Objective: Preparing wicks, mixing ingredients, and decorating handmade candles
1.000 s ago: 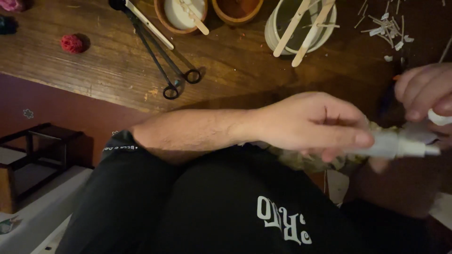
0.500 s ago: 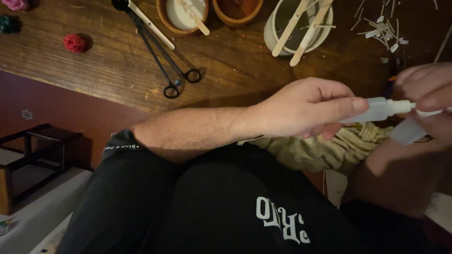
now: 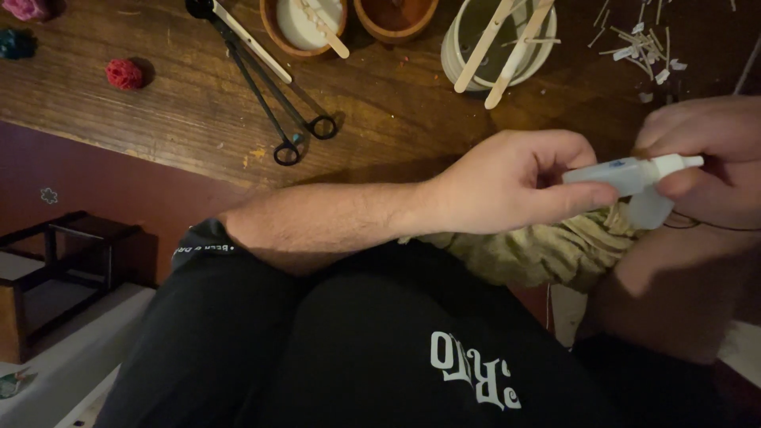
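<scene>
my left hand (image 3: 515, 186) reaches across my lap, thumb and fingers closed around the body of a small translucent squeeze bottle (image 3: 622, 176), which lies roughly level with its white nozzle pointing to my right. my right hand (image 3: 705, 158) meets it at that end, fingers curled shut about the nozzle and pinching it; a second pale piece (image 3: 648, 211) hangs just beneath the bottle, touching the right hand, though the dim light leaves it unclear whether this is a cap or another small container. both hands hover over a crumpled beige cloth (image 3: 539, 250) that rests on my lap, just beside the near edge of the wooden table (image 3: 190, 111).

on the table, well apart from the hands: a white cup (image 3: 495, 43) with two wooden sticks (image 3: 507, 47) laid across its rim; two brown bowls, one (image 3: 305, 28) holding a pale fill and a stick, the other (image 3: 396, 16) reddish inside; black long-handled scissors (image 3: 277, 103) lying diagonally; a small red ball (image 3: 123, 73) near the left; and a scatter of pale trimmings (image 3: 642, 47) at the far right.
</scene>
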